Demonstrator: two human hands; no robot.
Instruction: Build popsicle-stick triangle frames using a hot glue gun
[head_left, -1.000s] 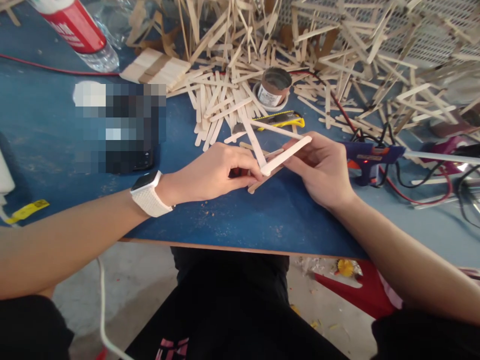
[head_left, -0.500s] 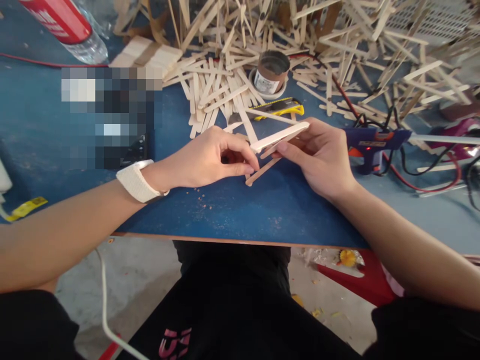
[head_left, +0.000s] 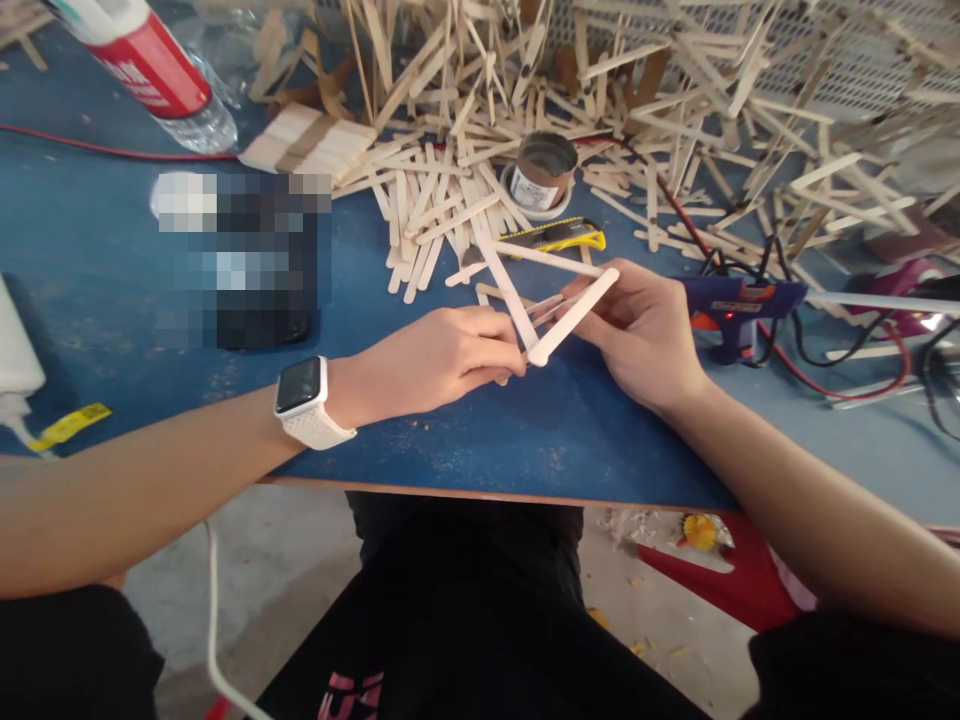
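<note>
Between my hands is a frame of joined popsicle sticks [head_left: 576, 316], its upper face a triangle with more sticks below it. My right hand [head_left: 646, 322] grips its right corner, thumb in front and fingers behind. My left hand [head_left: 442, 355] is closed at the near left corner, fingertips pressed against the sticks; part of the lower sticks is hidden behind them. Just past the frame lies a yellow and black utility knife [head_left: 555, 236]. A blue hot glue gun [head_left: 742, 305] with a small red light rests right of my right hand.
Loose popsicle sticks [head_left: 420, 215] and lattices of glued sticks [head_left: 750, 130] cover the back of the blue table [head_left: 450, 450]. A brown pot [head_left: 544, 170], a bundle of sticks [head_left: 307, 140] and a bottle [head_left: 161, 75] stand or lie there. Cords [head_left: 840, 385] run at right.
The frame has turned so its triangular face shows more. My left hand has rotated palm down, bringing the watch face into view. My right hand keeps its grip. The camera view has shifted slightly.
</note>
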